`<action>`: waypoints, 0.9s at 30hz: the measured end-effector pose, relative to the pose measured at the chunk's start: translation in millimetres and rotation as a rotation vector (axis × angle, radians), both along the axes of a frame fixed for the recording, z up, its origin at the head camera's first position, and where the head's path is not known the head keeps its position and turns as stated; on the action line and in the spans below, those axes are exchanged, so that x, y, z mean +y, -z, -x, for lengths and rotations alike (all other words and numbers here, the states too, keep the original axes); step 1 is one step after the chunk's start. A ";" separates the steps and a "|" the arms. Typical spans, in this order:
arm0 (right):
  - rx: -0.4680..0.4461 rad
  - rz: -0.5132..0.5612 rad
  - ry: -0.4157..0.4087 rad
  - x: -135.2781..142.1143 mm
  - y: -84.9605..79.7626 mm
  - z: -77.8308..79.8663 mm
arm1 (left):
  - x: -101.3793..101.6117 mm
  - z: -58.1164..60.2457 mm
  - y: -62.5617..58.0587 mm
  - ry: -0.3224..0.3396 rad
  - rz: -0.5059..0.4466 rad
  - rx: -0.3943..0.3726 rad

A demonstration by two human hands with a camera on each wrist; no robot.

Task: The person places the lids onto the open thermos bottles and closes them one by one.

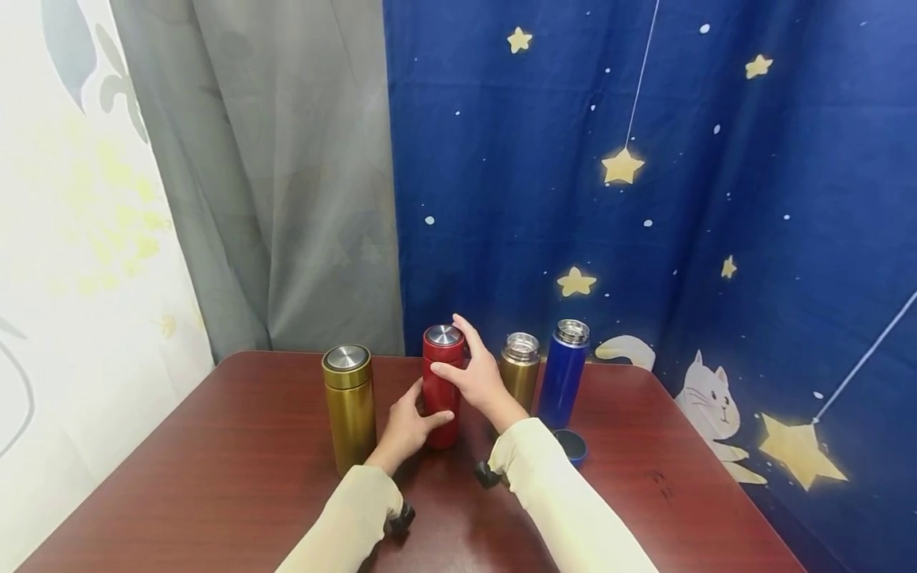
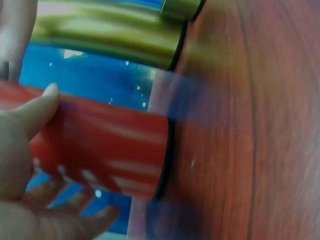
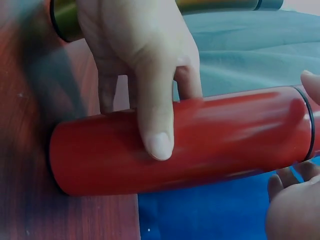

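A red thermos flask (image 1: 440,398) stands upright on the table, topped by a lid (image 1: 443,337) with a silver disc. Low on its body, my left hand (image 1: 408,426) holds it, thumb across the near side and fingers round the far side. My right hand (image 1: 478,374) grips the flask at its lid from the right, thumb in front and fingers behind. In the right wrist view, the left thumb presses on the red body (image 3: 225,135), and a dark ring marks the joint below the lid. The flask's base meets the tabletop in the left wrist view.
A lidded gold flask (image 1: 351,422) stands to the left. Right of the red one are a gold flask (image 1: 519,370) and a taller blue flask (image 1: 562,378), both without lids. A blue lid (image 1: 571,446) lies beside my right forearm. Curtains hang behind the dark red table (image 1: 215,477).
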State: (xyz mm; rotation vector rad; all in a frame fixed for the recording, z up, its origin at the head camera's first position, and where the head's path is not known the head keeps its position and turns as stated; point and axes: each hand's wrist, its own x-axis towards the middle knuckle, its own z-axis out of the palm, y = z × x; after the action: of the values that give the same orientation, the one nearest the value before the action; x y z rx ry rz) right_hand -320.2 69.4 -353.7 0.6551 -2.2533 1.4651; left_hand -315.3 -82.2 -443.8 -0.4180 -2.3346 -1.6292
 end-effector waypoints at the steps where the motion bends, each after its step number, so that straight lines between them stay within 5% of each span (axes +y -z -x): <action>1: 0.006 0.017 -0.008 0.3 0.9 -1.5 | 1.1 -1.3 0.0 -0.023 0.017 0.001; 6: 0.041 0.071 -0.027 2.5 4.0 -11.6 | 5.6 -7.5 0.0 -0.119 0.022 -0.008; 14: 0.034 0.085 -0.085 8.4 -19.6 -56.2 | 11.3 -14.6 0.8 -0.209 -0.018 0.025; 22: 0.008 0.071 -0.189 20.8 -2.6 -57.9 | 12.7 -24.0 2.5 -0.291 0.029 0.077; 27: -0.018 0.081 -0.242 32.3 27.3 -46.1 | 14.4 -28.8 1.4 -0.338 0.003 0.110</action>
State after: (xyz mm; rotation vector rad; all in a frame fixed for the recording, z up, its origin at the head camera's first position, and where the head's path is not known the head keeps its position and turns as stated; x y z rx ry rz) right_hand -274.1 101.6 -381.1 0.9184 -2.1748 1.6701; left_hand -286.6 -67.9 -445.2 -0.1005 -2.1840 -1.4059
